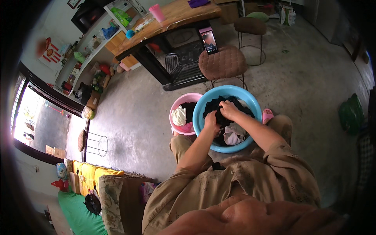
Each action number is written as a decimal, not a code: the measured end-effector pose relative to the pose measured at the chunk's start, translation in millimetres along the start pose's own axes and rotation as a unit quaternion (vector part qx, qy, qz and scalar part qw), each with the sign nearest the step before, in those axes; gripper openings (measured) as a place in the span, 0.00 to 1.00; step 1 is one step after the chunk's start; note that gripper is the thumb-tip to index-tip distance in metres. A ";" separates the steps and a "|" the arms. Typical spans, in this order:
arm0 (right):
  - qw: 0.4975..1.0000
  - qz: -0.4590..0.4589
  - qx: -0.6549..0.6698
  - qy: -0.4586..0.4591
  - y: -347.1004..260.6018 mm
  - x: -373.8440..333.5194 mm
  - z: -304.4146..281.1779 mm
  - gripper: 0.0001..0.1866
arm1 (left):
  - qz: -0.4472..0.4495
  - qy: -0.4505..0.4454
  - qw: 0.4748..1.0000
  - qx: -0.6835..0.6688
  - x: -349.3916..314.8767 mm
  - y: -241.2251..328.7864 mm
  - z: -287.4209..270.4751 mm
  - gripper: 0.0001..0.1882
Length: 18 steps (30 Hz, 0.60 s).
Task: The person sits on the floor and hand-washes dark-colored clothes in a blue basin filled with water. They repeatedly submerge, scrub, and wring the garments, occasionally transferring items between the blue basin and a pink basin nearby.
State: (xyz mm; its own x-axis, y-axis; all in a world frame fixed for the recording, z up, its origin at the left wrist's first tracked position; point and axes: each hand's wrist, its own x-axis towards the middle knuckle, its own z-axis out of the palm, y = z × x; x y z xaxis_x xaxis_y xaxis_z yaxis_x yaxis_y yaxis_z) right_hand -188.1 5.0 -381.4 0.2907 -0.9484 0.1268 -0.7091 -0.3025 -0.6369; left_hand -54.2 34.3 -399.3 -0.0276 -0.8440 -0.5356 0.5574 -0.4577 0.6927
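A round blue basin (256,105) stands on the floor between my knees, with dark clothes bunched inside. Both of my hands are down in it. My left hand (211,120) is closed on the black garment (213,106) at its left side. My right hand (229,110) grips the same black cloth a little farther right, fingers bent into it. Near the basin's front lies a greyish piece of cloth (234,135), apart from both hands. Beside it on the left, partly behind the blue rim, sits a pink basin (172,111) with a white cloth (179,116) and dark cloth in it.
Beyond the basins stands a brown padded stool (222,62), with a phone (208,41) propped upright on it. A wooden table (176,19) carrying a pink cup (157,13) is farther back. A sofa (117,199) is at lower left, a green bag (351,113) at right.
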 end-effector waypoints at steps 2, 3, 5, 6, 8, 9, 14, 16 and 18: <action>0.987 0.050 -0.064 -0.139 -21.4 -3.2 -24.0 0.21 | 0.047 -0.036 0.968 0.243 -7.6 15.1 -10.3 0.18; 0.978 0.046 -0.104 -0.177 -35.7 -3.4 -37.3 0.23 | 0.089 -0.074 0.897 0.426 -11.4 24.0 -14.5 0.20; 0.962 0.017 -0.146 -0.229 -36.4 10.1 -60.1 0.27 | 0.083 -0.083 0.801 0.587 -25.2 50.0 20.4 0.22; 0.968 -0.040 -0.098 -0.229 -48.1 13.5 -75.5 0.23 | 0.061 -0.072 0.758 0.645 -35.8 69.6 34.5 0.24; 0.952 -0.103 -0.086 -0.275 -76.5 28.0 -115.9 0.20 | 0.088 -0.116 0.708 0.691 -61.2 117.8 67.4 0.24; 0.964 -0.133 -0.042 -0.227 -102.1 26.7 -140.2 0.18 | 0.061 -0.132 0.673 0.725 -74.3 148.7 80.2 0.20; 0.922 -0.281 0.245 -0.101 -190.8 0.7 -287.4 0.17 | 0.311 -0.302 0.833 0.344 -191.8 244.0 147.2 0.22; 0.889 -0.290 0.348 -0.070 -207.7 -18.0 -314.0 0.19 | 0.348 -0.341 0.842 0.230 -213.6 256.2 159.2 0.20; 0.814 -0.321 0.473 -0.101 -191.5 -25.5 -298.2 0.20 | 0.326 -0.462 0.808 0.166 -212.9 244.7 146.3 0.23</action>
State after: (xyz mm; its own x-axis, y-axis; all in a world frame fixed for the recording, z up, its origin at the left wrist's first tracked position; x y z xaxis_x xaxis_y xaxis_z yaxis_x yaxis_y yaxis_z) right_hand -251.3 58.7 -35.8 0.5735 -0.5608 0.5972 0.4145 -0.4302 -0.8019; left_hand -33.3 61.1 -45.1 -0.5114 -0.7139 0.4784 0.4539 0.2483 0.8558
